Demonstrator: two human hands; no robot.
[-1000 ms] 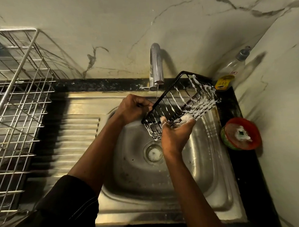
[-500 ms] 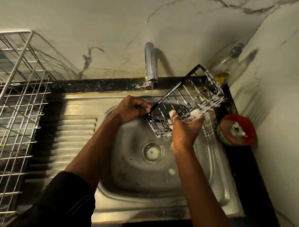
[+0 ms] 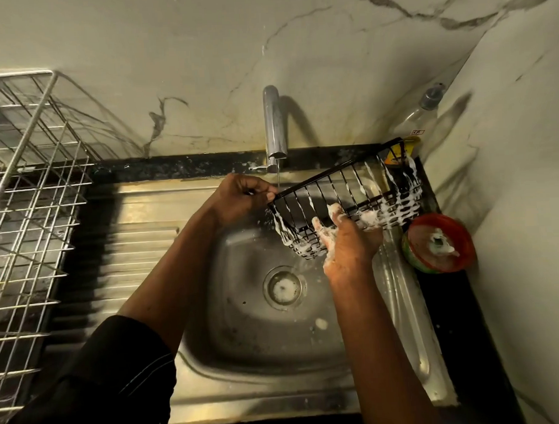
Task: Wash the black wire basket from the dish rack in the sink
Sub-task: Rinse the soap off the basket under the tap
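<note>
The black wire basket (image 3: 354,189), streaked with white foam, hangs tilted over the steel sink (image 3: 244,309), its far end raised toward the right wall. My left hand (image 3: 244,197) pinches the near left corner of its rim. My right hand (image 3: 347,244), covered in suds, presses up against the basket's underside with a foamy white scrubber (image 3: 369,217) mostly hidden behind the wires. A thin stream of water runs from the tap (image 3: 274,125) just left of the basket.
A steel dish rack (image 3: 24,203) stands on the drainboard at the left. A red-rimmed soap tub (image 3: 438,243) sits on the black counter right of the sink, with a clear bottle (image 3: 424,112) in the back corner. A drain (image 3: 284,288) lies in the basin's middle.
The basket has swung to the right and flattened, its far end now reaching the bottle. My right hand has followed rightward along the underside. My left hand keeps its grip.
</note>
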